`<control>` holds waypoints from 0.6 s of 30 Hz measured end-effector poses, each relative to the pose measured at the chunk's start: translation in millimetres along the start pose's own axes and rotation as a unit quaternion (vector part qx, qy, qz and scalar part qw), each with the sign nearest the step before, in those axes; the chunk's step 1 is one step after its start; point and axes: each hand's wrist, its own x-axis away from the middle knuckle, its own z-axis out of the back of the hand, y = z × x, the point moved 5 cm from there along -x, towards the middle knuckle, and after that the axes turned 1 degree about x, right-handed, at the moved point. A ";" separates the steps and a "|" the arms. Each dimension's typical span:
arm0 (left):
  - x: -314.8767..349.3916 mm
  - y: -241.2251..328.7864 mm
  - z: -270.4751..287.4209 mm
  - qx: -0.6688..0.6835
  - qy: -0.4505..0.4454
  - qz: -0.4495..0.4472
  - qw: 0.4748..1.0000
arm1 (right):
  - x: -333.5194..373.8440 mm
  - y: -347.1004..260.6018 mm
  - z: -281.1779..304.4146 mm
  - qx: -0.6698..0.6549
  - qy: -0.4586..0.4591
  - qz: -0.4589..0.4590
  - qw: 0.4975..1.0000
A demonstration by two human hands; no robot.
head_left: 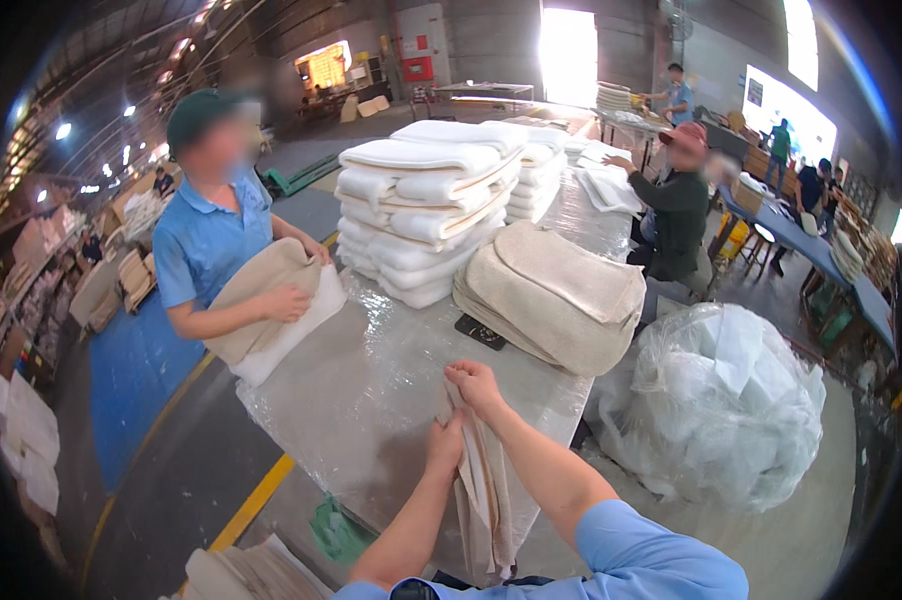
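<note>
Over the near part of a plastic-covered table (341,430), my left hand (445,445) and my right hand (477,388) are both closed on a long beige fabric cover (485,500). It hangs in narrow folds toward my body, with a paler inner side showing between its edges. My right hand pinches the far end; my left grips just below it. Beyond them lies a stack of beige fabric covers (551,290), with a small flat black object (481,332) at its left edge. White folded pads (421,205) are piled high behind.
At the left, a co-worker (216,230) holds a beige cover (261,300) partly over a white pad (306,330). Another person (676,210) handles white sheets at the far right. A large clear bag of white scraps (731,400) stands right of the table. Beige cloths (256,575) lie at lower left.
</note>
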 end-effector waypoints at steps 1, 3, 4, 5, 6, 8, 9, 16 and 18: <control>-0.1 5.9 -14.9 0.000 -0.013 -0.004 1.000 | -5.8 4.2 15.9 -0.062 0.027 0.044 0.997; -9.0 9.5 -1.6 -0.021 0.009 -0.029 0.999 | -2.4 2.2 1.3 -0.061 0.026 0.035 0.997; -14.2 13.2 1.3 -0.025 0.016 -0.043 0.999 | -3.8 0.0 -1.3 -0.055 0.028 0.033 0.998; -18.5 16.0 3.8 -0.026 0.029 -0.055 0.998 | -3.3 -1.7 -4.3 -0.043 0.017 0.039 0.998; -22.9 18.8 5.3 -0.026 0.041 -0.068 0.996 | -2.0 -2.8 -7.0 -0.031 0.007 0.044 0.998; -32.8 24.6 8.6 -0.018 0.051 -0.086 0.995 | -4.5 -7.8 -12.0 -0.003 -0.008 0.033 0.999; -36.7 26.5 11.5 -0.011 0.049 -0.091 0.995 | -4.8 -9.0 -15.3 0.013 -0.013 0.017 1.000; -53.5 7.1 3.7 0.017 0.079 -0.089 0.993 | -12.5 8.4 -9.7 0.026 0.079 0.070 0.994; -56.0 7.9 10.6 -0.024 0.083 -0.103 0.991 | -11.1 14.7 -10.7 0.034 0.099 0.081 0.991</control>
